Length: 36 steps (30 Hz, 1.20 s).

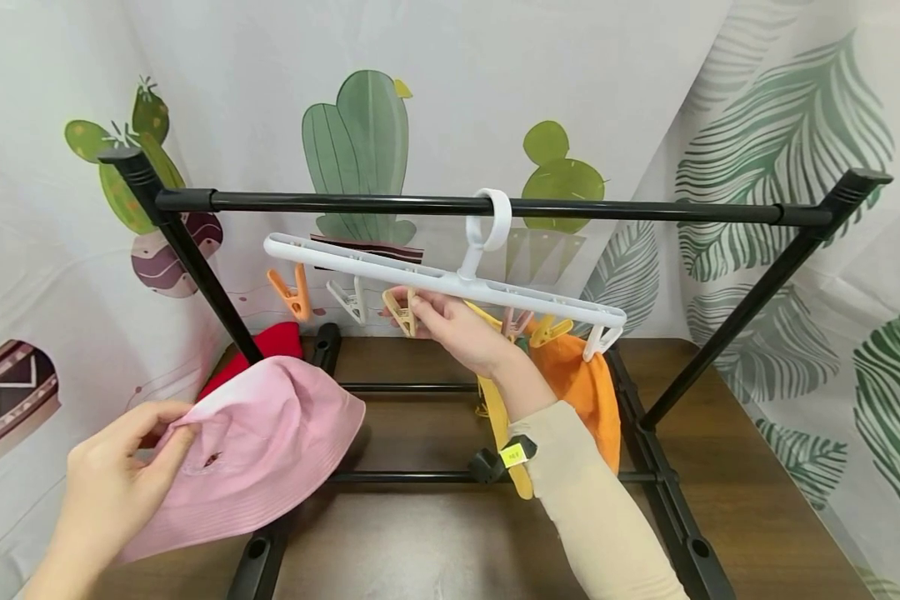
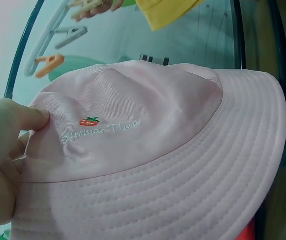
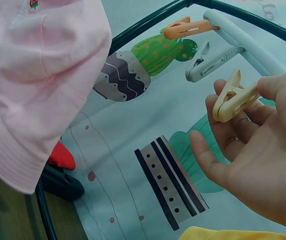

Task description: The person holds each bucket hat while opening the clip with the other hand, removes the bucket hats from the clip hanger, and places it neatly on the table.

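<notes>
My left hand (image 1: 123, 479) pinches the edge of a pink bucket hat (image 1: 270, 442), which hangs tilted at the left. In the left wrist view the hat (image 2: 128, 125) shows an embroidered strawberry and lettering. Between thumb and fingers, my right hand (image 1: 461, 329) holds a cream clip (image 3: 232, 100) fixed to a white clip hanger (image 1: 390, 271). The hanger hooks over a black rail (image 1: 345, 203) and slopes down to the right. Left of the held clip are a white clip (image 1: 350, 302) and an orange clip (image 1: 292, 292).
Orange cloth (image 1: 585, 392) and a yellow strap-like piece (image 1: 498, 417) hang at the hanger's right side, near a yellow clip (image 1: 551, 331). Something red (image 1: 277, 340) lies behind the pink hat. The black rack's posts and lower bars (image 1: 412, 477) stand on a brown table (image 1: 420, 542).
</notes>
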Each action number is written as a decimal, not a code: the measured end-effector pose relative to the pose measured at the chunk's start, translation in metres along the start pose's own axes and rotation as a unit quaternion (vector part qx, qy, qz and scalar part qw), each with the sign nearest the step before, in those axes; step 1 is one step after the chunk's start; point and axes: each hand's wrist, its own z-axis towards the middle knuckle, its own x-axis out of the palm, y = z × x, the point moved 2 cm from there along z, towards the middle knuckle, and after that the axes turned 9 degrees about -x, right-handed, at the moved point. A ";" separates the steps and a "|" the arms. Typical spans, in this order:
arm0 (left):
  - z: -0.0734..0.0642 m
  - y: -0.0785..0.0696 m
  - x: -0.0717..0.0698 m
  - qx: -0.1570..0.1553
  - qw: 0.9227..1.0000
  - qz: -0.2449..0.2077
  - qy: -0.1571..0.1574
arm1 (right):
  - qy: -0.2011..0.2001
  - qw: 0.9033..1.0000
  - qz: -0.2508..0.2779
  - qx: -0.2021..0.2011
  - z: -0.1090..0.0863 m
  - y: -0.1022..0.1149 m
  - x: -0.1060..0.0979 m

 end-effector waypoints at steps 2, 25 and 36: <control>-0.001 0.002 -0.006 -0.013 1.000 0.008 0.002 | -0.005 1.000 0.004 0.001 0.000 0.000 0.001; -0.013 0.030 -0.044 -0.097 0.992 -0.072 -0.042 | -0.023 0.999 0.025 0.000 -0.001 0.000 0.003; -0.045 0.098 -0.056 -0.211 0.967 -0.083 -0.112 | -0.021 1.000 0.022 0.001 -0.001 0.000 0.003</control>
